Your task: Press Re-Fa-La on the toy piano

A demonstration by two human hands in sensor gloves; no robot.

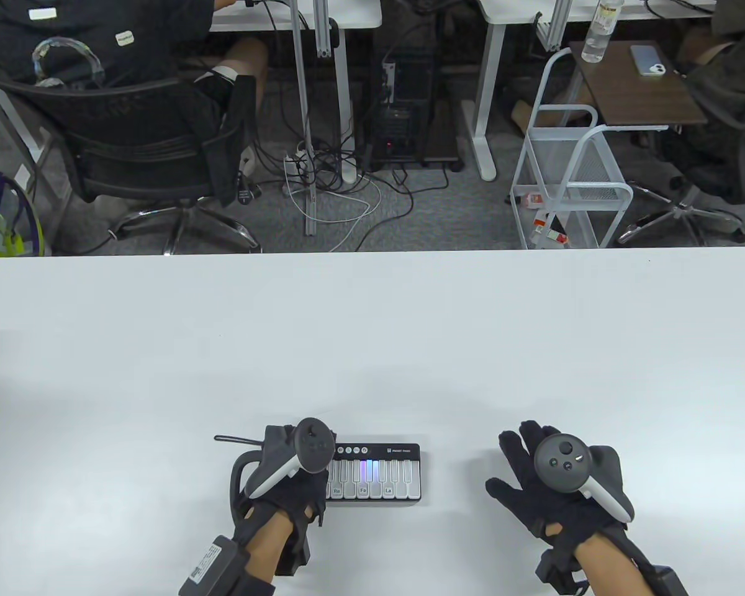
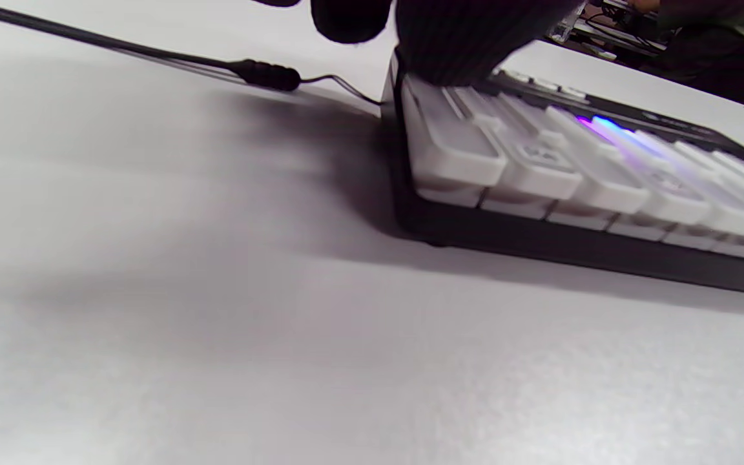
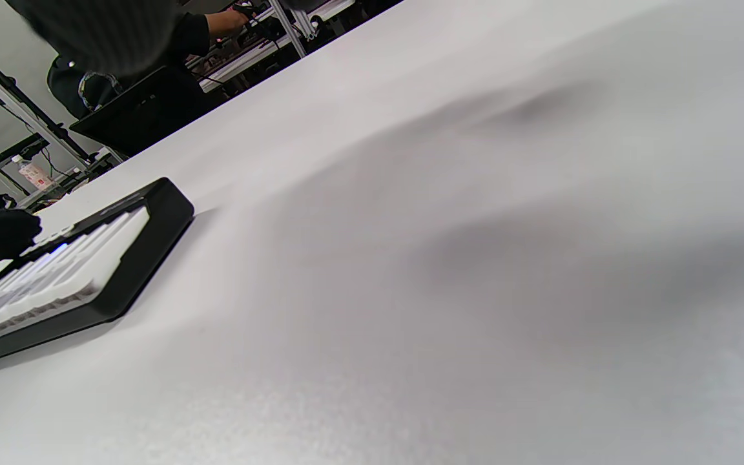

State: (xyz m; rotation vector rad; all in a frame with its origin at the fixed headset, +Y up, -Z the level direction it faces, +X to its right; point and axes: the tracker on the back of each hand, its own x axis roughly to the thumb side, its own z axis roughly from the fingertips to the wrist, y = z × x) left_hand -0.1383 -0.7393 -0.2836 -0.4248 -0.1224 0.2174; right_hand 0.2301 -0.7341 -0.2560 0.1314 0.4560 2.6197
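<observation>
The toy piano (image 1: 375,475) is small and black with white keys and lies near the table's front edge. Its keys carry Re, Fa and La labels, and the key over the Fa label (image 1: 363,490) glows purple. My left hand (image 1: 298,490) lies over the piano's left end, its fingers hidden under the tracker in the table view. In the left wrist view a gloved finger (image 2: 469,45) touches the far end of the leftmost keys (image 2: 456,148). My right hand (image 1: 524,462) rests on the table to the right of the piano, fingers spread, holding nothing. The piano also shows in the right wrist view (image 3: 88,265).
The white table (image 1: 372,341) stretches bare behind the piano. A thin black cord (image 1: 236,439) lies left of the piano by my left hand. Beyond the far edge are office chairs, a white wire cart (image 1: 571,180) and floor cables.
</observation>
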